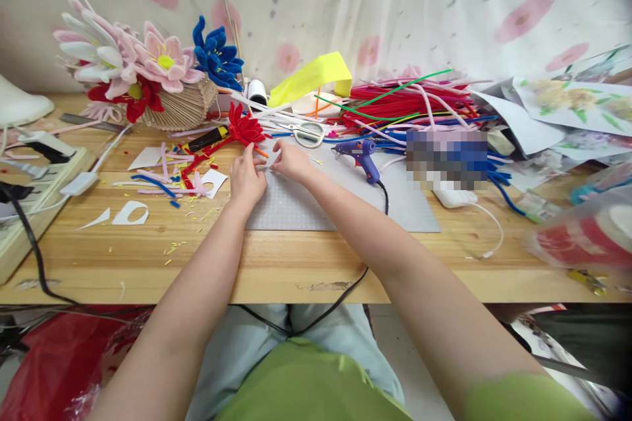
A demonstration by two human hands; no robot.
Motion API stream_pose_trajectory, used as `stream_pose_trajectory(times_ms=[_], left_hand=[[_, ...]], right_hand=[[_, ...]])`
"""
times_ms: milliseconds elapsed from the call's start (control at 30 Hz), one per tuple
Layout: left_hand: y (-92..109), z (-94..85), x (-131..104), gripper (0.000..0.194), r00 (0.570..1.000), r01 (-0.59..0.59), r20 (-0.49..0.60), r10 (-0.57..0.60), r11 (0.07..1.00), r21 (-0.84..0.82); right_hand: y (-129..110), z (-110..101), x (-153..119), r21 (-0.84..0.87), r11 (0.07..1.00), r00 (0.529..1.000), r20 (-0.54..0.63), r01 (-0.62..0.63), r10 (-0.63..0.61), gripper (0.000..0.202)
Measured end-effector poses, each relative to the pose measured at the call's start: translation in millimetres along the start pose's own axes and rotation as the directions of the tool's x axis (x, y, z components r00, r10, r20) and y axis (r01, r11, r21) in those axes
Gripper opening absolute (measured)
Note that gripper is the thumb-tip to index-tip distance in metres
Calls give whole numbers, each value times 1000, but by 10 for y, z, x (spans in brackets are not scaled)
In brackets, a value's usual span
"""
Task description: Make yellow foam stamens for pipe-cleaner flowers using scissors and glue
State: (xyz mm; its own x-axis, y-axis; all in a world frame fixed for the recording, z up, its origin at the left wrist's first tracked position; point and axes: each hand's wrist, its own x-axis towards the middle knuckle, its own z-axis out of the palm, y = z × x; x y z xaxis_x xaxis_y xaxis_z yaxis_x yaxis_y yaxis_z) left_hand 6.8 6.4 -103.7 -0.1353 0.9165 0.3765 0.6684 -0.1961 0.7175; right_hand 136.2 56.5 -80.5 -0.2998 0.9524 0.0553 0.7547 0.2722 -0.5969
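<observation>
My left hand (248, 179) is at the left edge of a grey cutting mat (306, 210), fingers curled together. Facing it, a short gap away, my right hand (290, 160) has its thumb and fingers bent into a pinch. Whatever small thing either hand holds is too fine to make out. Just behind my left fingertips lies a red fuzzy-wire flower (244, 125), with an orange stick (260, 152) beside it. Scissors with pale handles (310, 134) rest behind my right hand. To its right, a purple glue gun (359, 156) lies on the mat.
A bunch of fuzzy flowers (165, 62) lies at the back left. Bundled pipe cleaners (409, 102) fill the back right. Offcuts (160, 177) and paper scraps (131, 212) litter the left. The glue gun's black cord (386, 200) runs over the front edge. A power strip (44, 210) stands far left.
</observation>
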Motion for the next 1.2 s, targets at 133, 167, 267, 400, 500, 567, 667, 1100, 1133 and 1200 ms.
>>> stream_pose_trajectory(times_ms=[133, 167, 267, 400, 500, 567, 667, 1100, 1133, 1200], left_hand=[[-21, 5, 5, 77, 999, 34, 28, -33, 998, -47], [-27, 10, 7, 78, 998, 46, 34, -44, 998, -53], [-37, 28, 6, 76, 997, 66, 34, -64, 996, -64], [-14, 28, -10, 71, 998, 61, 33, -60, 997, -47], [44, 3, -29, 65, 999, 43, 4, -43, 997, -68], [105, 4, -46, 58, 998, 40, -32, -45, 986, -163], [211, 76, -84, 50, 988, 108, -48, -145, 887, -449], [269, 218, -109, 50, 935, 310, 107, -339, 630, -713], [270, 208, -105, 48, 936, 312, 110, -335, 640, -703], [277, 197, -104, 47, 937, 314, 113, -330, 658, -684]], right_hand=[[-35, 31, 46, -72, 997, 1000, 5, -5, 5, 34], [-35, 29, 45, -47, 999, 1000, 12, -10, 10, 33], [-22, -4, 21, 194, 980, 998, 35, -48, 42, 32], [27, -113, -36, 607, 780, 987, 55, -152, 150, 33], [85, -199, -75, 768, 623, 986, 66, -146, 151, 33], [115, -234, -103, 833, 531, 985, 88, -154, 148, 34], [123, -238, -162, 895, 399, 975, 141, -199, 171, 34], [37, 2, -365, 961, 257, 975, 45, -102, 216, 40], [54, -6, -368, 961, 256, 974, 47, -105, 222, 40], [92, -33, -375, 964, 243, 971, 51, -109, 233, 40]])
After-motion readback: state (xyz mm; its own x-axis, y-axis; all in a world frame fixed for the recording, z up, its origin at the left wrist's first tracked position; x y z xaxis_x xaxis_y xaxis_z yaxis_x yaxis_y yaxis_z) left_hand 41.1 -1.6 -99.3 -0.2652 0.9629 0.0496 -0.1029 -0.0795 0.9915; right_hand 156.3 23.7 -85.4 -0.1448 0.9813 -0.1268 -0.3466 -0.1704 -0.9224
